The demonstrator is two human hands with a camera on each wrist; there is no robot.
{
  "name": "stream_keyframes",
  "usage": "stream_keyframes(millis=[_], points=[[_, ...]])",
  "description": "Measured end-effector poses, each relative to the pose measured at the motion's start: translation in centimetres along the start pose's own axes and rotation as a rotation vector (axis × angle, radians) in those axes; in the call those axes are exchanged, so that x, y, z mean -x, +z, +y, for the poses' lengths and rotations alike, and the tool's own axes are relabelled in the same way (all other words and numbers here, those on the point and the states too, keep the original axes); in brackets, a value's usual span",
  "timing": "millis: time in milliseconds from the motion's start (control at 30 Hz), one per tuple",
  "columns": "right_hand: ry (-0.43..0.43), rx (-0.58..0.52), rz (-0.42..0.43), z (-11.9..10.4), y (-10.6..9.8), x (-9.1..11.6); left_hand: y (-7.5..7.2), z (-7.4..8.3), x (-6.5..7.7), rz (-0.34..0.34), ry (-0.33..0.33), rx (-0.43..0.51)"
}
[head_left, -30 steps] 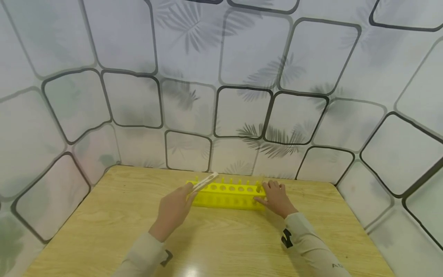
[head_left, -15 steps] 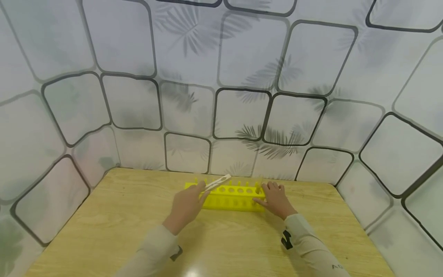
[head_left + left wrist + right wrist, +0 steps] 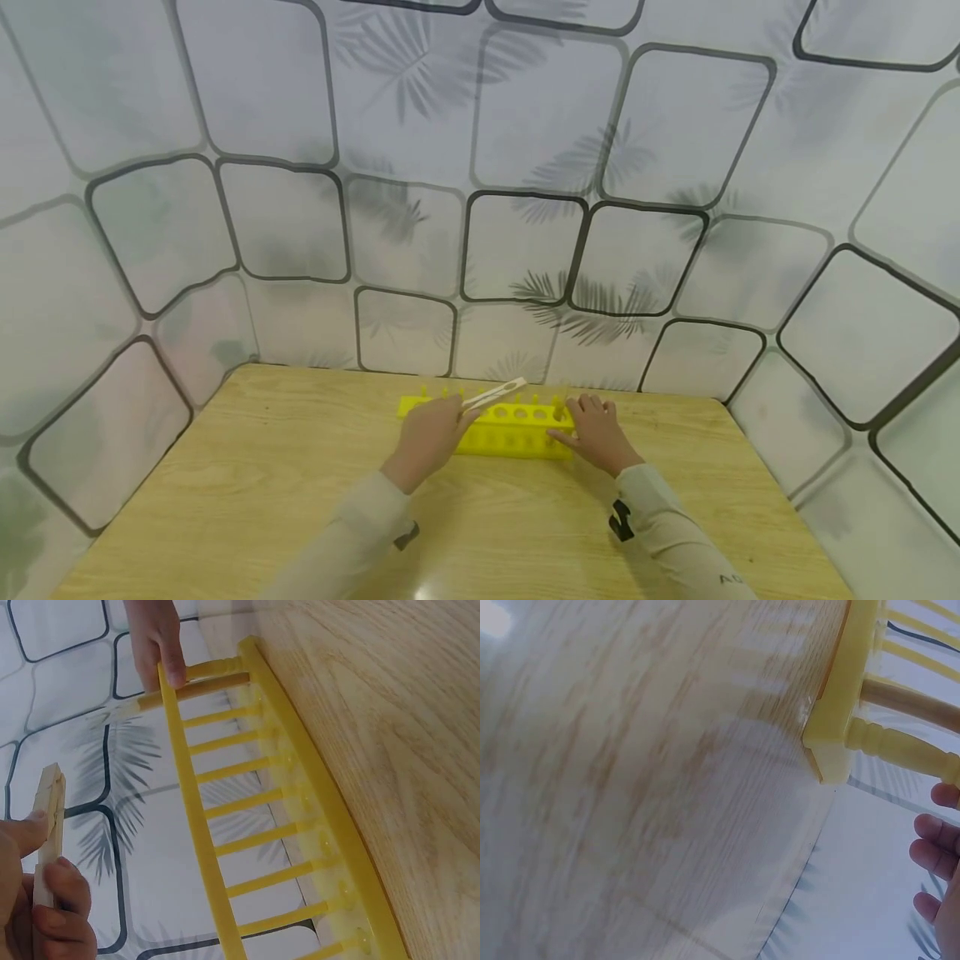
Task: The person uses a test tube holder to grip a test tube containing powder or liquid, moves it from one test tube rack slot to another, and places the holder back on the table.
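A yellow test tube rack (image 3: 517, 442) with a row of round holes stands on the table. My left hand (image 3: 429, 437) grips a pale wooden test tube clamp (image 3: 497, 393) in front of the rack's left part, its free end pointing right. Thumb and curled fingers around the clamp (image 3: 49, 817) show in the left wrist view. My right hand (image 3: 597, 427) holds the rack's right end, thumb in front and fingers over the top. In the end hole stands a test tube (image 3: 202, 688) with brownish contents and a clear upper part. The rack's left front is partly hidden behind my left hand.
The wood-grain table (image 3: 480, 525) extends toward me and to both sides of the rack. Right behind its back edge is a patterned wall (image 3: 405, 329), which wraps around both sides.
My left hand has moved right along the rack with the clamp, whose tip is now nearer the test tube. My right hand stays at the rack's right end.
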State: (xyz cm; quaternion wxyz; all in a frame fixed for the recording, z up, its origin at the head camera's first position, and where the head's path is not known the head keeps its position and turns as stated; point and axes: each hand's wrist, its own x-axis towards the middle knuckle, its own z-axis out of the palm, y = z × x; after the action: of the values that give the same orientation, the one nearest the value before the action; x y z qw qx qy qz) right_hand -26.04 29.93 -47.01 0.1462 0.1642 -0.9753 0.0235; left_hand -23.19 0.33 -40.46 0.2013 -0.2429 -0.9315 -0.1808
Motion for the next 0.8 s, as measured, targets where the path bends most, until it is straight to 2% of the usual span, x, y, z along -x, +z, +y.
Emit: stream_keyframes(millis=[300,633,800], points=[[0.001,-0.008,-0.005,-0.1,-0.2,0.0,-0.1,0.6,-1.1,-0.011,0.025,0.016],[0.005,-0.028,-0.011,-0.2,-0.3,0.0,-0.9,1.1,-1.9,-0.034,0.007,0.003],[0.000,-0.011,-0.009,-0.1,-0.3,0.0,-0.8,1.4,-2.3,-0.053,0.008,0.002]])
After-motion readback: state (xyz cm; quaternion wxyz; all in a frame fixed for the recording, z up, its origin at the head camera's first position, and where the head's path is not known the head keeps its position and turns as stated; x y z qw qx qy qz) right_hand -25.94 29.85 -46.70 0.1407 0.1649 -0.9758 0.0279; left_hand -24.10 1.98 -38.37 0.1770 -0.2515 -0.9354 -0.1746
